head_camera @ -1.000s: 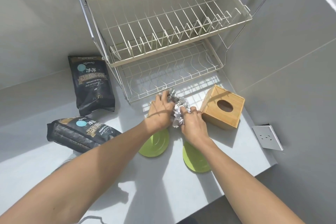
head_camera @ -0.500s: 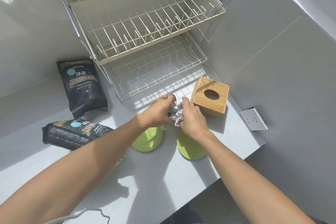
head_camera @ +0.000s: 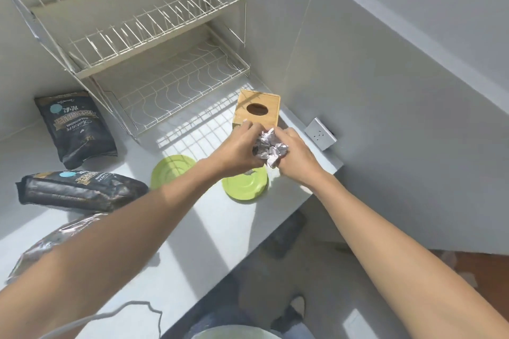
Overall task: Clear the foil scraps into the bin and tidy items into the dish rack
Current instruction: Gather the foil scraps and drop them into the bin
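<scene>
A crumpled wad of silver foil point(head_camera: 269, 147) is squeezed between my left hand point(head_camera: 239, 150) and my right hand point(head_camera: 294, 156), just in front of the wooden box point(head_camera: 258, 110). Both hands grip it above the counter's right end. Two green plates lie on the counter: one point(head_camera: 168, 173) partly under my left forearm, the other point(head_camera: 244, 187) below my hands, with a small foil scrap point(head_camera: 250, 172) on its rim. The two-tier wire dish rack point(head_camera: 154, 44) stands empty at the back. A pale round rim point(head_camera: 234, 332), possibly the bin, shows at the bottom edge.
Two black coffee bags lie at the left, one flat point(head_camera: 73, 127), one on its side point(head_camera: 80, 192). A foil-like wrapper point(head_camera: 35, 250) sits under my left forearm. A wall socket point(head_camera: 321, 133) is at the right; the counter edge drops off just beyond my hands.
Both hands have lifted the foil off the counter and carried it to the right, pressing it into a tighter wad. The view has swung so the rack sits further left.
</scene>
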